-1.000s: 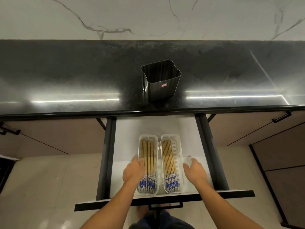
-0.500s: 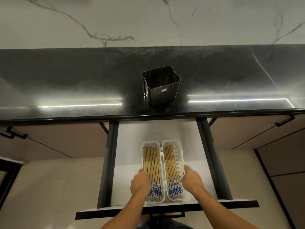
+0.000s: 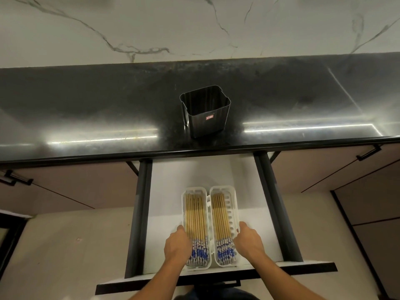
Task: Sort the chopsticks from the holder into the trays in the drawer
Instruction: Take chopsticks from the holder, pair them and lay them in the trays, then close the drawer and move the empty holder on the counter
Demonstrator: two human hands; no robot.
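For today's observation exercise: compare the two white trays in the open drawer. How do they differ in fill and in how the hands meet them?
The left tray is filled across its width with chopsticks; the right tray holds a narrower bundle, leaving a slotted strip of floor bare. The left hand lies on the left tray's outer edge, over some chopstick ends; the right hand touches the right tray's outer wall. Both are white, lie side by side, and have the blue-patterned chopstick ends toward the person.

The dark metal holder [image 3: 205, 111] stood upright and empty on the counter, while blue-patterned wooden chopsticks [image 3: 195, 226] lay lengthwise in two white slotted trays [image 3: 234, 204] set side by side in the open drawer [image 3: 164, 191].
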